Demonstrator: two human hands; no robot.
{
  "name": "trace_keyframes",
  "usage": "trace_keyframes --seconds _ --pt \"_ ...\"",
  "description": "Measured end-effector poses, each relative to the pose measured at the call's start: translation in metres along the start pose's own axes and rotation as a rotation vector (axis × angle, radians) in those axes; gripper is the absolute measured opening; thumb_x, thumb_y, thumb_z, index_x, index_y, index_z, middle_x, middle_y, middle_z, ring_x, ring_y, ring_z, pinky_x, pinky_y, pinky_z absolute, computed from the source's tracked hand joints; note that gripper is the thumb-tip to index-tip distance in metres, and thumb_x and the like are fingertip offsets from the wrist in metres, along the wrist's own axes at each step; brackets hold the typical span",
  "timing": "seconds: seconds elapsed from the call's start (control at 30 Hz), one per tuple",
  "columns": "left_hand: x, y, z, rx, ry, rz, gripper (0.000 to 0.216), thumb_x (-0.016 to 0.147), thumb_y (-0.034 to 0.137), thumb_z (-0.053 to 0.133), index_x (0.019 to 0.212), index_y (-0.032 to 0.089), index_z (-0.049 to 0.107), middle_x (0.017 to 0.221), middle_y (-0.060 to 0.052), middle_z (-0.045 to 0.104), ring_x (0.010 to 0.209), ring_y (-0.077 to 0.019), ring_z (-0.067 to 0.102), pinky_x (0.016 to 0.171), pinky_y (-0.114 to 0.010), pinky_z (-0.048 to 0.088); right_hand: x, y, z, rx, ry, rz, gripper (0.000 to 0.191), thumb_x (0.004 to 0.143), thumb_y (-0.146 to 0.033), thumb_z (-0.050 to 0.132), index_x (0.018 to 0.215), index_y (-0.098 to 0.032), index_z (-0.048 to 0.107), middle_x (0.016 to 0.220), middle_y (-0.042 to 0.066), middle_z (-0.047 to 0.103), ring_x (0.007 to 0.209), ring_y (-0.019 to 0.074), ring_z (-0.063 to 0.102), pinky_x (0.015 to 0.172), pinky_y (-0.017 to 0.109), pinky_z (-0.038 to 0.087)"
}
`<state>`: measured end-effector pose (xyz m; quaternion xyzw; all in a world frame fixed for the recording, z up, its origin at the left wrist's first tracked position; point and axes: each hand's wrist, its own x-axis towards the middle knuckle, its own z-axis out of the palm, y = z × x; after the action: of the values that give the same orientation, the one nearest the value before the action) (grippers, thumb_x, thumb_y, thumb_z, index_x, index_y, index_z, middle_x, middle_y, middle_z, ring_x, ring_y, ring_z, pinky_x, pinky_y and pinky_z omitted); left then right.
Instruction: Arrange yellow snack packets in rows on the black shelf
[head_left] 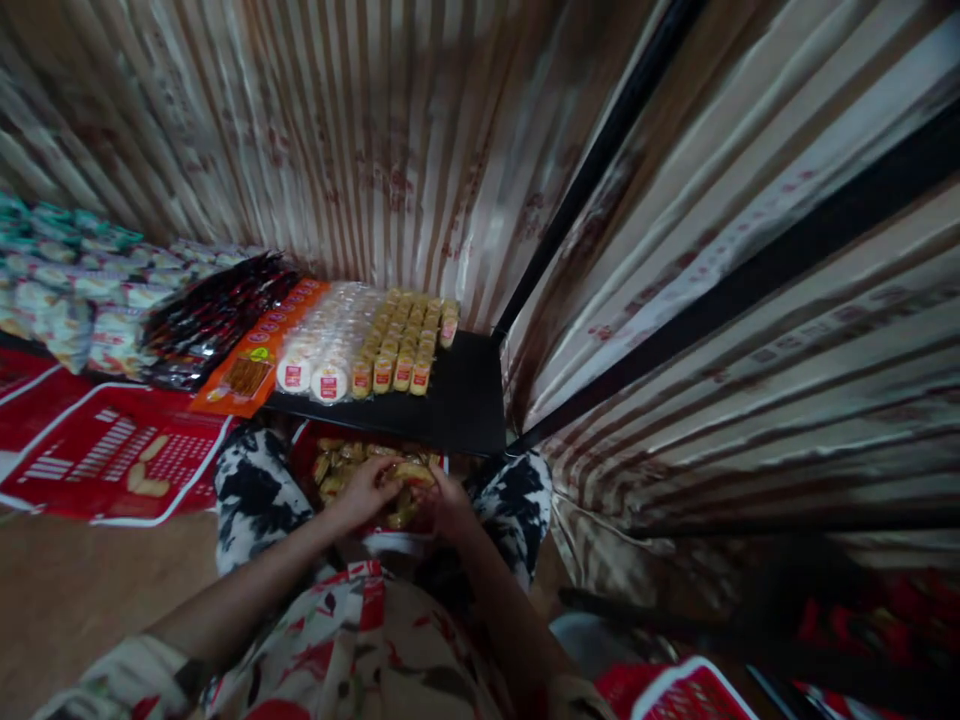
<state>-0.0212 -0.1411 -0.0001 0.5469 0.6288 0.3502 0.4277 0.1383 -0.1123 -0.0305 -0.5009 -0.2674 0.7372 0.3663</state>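
I am seated with a red-rimmed box of small yellow snack packs (337,465) resting between my knees. My left hand (369,490) reaches into it and its fingers curl around a yellow pack (411,472). My right hand (450,502) grips the same pack from the right side. Both hands meet over the box's near edge. Just beyond the box a black shelf (469,400) holds neat rows of yellow snack packs (409,345) and round white packs (322,350).
Left of the rows lie an orange pack strip (259,355), dark red-black packets (214,315) and green-white packets (67,290). A flattened red carton (112,455) lies on the floor at left. Striped curtain (735,300) with black poles closes in behind and right. A red basket (679,690) sits bottom right.
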Motion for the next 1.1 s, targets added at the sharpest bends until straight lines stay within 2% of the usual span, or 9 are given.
trace_keyframes --seconds 0.07,0.17,0.3,0.47,0.7,0.83,0.9,1.0,1.1 --pt "0.007 0.005 0.001 -0.078 0.024 -0.034 0.03 0.07 0.027 0.058 0.098 0.016 0.061 0.087 -0.003 0.066 0.08 -0.0159 0.06 0.075 -0.028 0.048 -0.002 -0.018 0.002 0.067 0.007 0.008 0.035 0.07 -0.05 0.066 0.077 -0.015 0.063 0.066 0.004 0.067 0.052 0.0117 0.061 0.047 0.02 0.047" --pt "0.02 0.018 0.006 -0.319 -0.016 -0.125 0.031 0.071 0.035 0.058 0.095 0.016 0.056 0.071 0.001 0.063 0.065 -0.0134 0.06 0.063 -0.025 0.049 -0.003 -0.043 0.003 0.096 -0.014 -0.08 0.036 0.067 -0.045 0.071 0.087 -0.016 0.063 0.071 0.003 0.067 0.059 0.0113 0.062 0.05 0.019 0.046" --pt "0.037 0.039 0.017 -0.665 -0.066 -0.194 0.037 0.069 0.042 0.064 0.093 0.016 0.052 0.08 -0.002 0.066 0.069 -0.0138 0.065 0.064 -0.025 0.051 0.001 -0.065 0.007 0.067 -0.014 -0.228 0.048 0.064 -0.037 0.074 0.106 -0.02 0.058 0.063 -0.004 0.061 0.053 0.0081 0.056 0.05 0.018 0.043" --pt "0.066 0.056 0.037 -0.839 -0.042 -0.245 0.034 0.07 0.034 0.069 0.092 0.013 0.054 0.08 -0.005 0.068 0.073 -0.0139 0.067 0.064 -0.022 0.053 0.02 -0.074 0.008 0.05 0.064 -0.306 0.037 0.065 -0.041 0.071 0.092 -0.018 0.06 0.069 -0.002 0.063 0.056 0.01 0.057 0.055 0.023 0.047" --pt "0.123 0.071 0.057 -0.771 0.065 -0.355 0.022 0.071 0.014 0.068 0.089 0.011 0.057 0.067 0.0 0.061 0.057 -0.0087 0.061 0.051 -0.017 0.05 0.063 -0.098 -0.001 -0.097 0.267 -0.506 0.041 0.059 -0.037 0.071 0.092 -0.016 0.058 0.085 0.004 0.067 0.077 0.0155 0.062 0.074 0.028 0.049" --pt "0.134 0.071 0.071 -0.643 0.244 -0.364 0.036 0.074 0.007 0.059 0.109 0.013 0.053 0.092 -0.006 0.06 0.061 -0.0064 0.06 0.047 -0.014 0.048 0.095 -0.118 -0.007 -0.248 0.38 -0.595 0.034 0.063 -0.037 0.065 0.089 -0.016 0.057 0.077 0.002 0.063 0.071 0.0135 0.059 0.072 0.026 0.047" --pt "0.135 0.07 0.078 -0.584 0.305 -0.326 0.038 0.076 0.007 0.055 0.113 0.014 0.052 0.105 -0.009 0.056 0.066 -0.0068 0.06 0.047 -0.013 0.048 0.11 -0.126 -0.009 -0.349 0.428 -0.61 0.032 0.065 -0.037 0.062 0.09 -0.017 0.058 0.076 0.001 0.062 0.069 0.0133 0.058 0.07 0.026 0.047" --pt "0.14 0.072 0.083 -0.525 0.277 -0.262 0.033 0.078 0.01 0.05 0.11 0.014 0.056 0.115 -0.011 0.054 0.079 -0.0109 0.061 0.049 -0.013 0.049 0.131 -0.138 -0.009 -0.528 0.456 -0.61 0.03 0.068 -0.037 0.057 0.093 -0.018 0.059 0.078 0.0 0.062 0.07 0.0138 0.059 0.07 0.026 0.047" --pt "0.154 0.077 0.082 -0.513 0.214 -0.236 0.034 0.08 0.014 0.047 0.114 0.014 0.056 0.127 -0.012 0.05 0.1 -0.0181 0.059 0.061 -0.018 0.053 0.147 -0.146 -0.004 -0.702 0.47 -0.63 0.028 0.07 -0.035 0.054 0.092 -0.019 0.061 0.079 0.001 0.063 0.072 0.0149 0.059 0.071 0.027 0.046"
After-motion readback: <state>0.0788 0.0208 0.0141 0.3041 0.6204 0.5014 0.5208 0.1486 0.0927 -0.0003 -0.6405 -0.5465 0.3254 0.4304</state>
